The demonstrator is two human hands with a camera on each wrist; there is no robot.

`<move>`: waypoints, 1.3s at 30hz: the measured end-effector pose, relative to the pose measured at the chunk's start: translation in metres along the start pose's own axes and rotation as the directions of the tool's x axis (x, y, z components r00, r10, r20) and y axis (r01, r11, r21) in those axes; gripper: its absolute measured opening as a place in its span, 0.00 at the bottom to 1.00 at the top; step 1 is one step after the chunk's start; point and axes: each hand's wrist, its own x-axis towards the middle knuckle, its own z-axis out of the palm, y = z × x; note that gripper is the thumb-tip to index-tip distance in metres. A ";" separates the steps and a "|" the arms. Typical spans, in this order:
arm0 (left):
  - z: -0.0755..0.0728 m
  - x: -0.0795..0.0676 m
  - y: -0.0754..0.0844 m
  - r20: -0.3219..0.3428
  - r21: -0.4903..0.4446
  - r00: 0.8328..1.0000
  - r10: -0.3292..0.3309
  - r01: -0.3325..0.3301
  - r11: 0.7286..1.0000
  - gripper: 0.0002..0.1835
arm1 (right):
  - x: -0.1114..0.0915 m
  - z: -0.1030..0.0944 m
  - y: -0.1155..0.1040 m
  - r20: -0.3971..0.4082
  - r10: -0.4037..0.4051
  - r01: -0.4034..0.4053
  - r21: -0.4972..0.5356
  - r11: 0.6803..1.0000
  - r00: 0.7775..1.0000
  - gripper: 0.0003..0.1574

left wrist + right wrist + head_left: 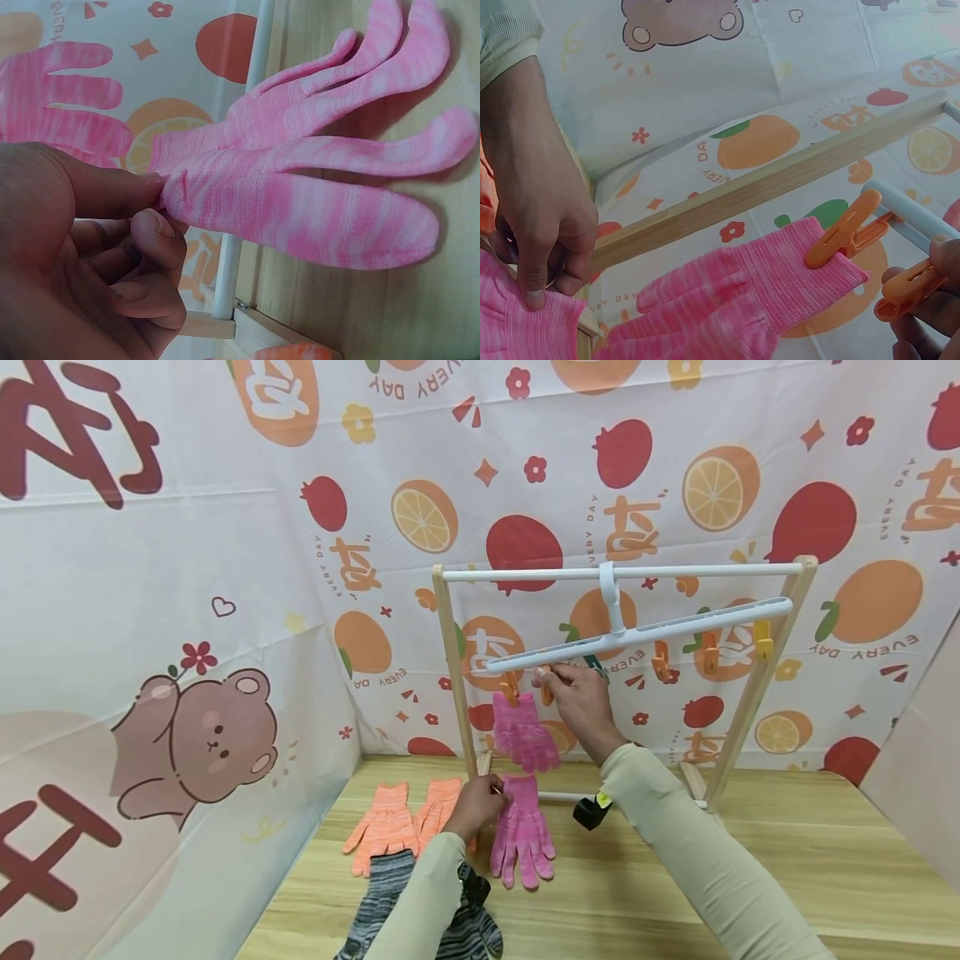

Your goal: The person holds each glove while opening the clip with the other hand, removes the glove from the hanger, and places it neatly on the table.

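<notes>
My left hand (476,807) pinches the cuff of a pink knit glove (523,839), whose fingers point down toward the tabletop. A second pink glove (522,731) hangs above it, its cuff gripped by an orange clothespin (845,232) on the left end of the white hanger (555,655). Just right of that clip, my right hand (583,697) holds another orange clothespin (915,289) between thumb and fingers, close under the bar. The hanger tilts, its left end lower. In the right wrist view, part of the right hand lies beyond the frame edge.
The hanger's hook loops over the white rod (525,575) of a wooden rack (453,668). Several clips hang farther right, among them a yellow clothespin (763,639). Orange gloves (386,822) and grey striped knitwear (378,893) lie on the wooden table (300,902) at left.
</notes>
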 end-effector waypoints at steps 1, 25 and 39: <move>0.000 0.000 0.000 0.006 -0.003 1.000 -0.006 0.006 1.000 0.02 | 0.000 0.000 0.000 -0.001 -0.001 0.001 -0.003 1.000 1.000 0.15; 0.001 -0.001 -0.002 0.026 0.163 0.998 -0.063 0.058 0.985 0.04 | 0.001 0.000 0.002 0.006 0.003 -0.003 0.037 0.999 1.000 0.14; 0.003 -0.003 -0.002 0.056 0.275 0.995 -0.086 0.067 0.959 0.13 | 0.000 -0.001 0.003 0.035 0.000 -0.003 0.065 0.998 0.999 0.13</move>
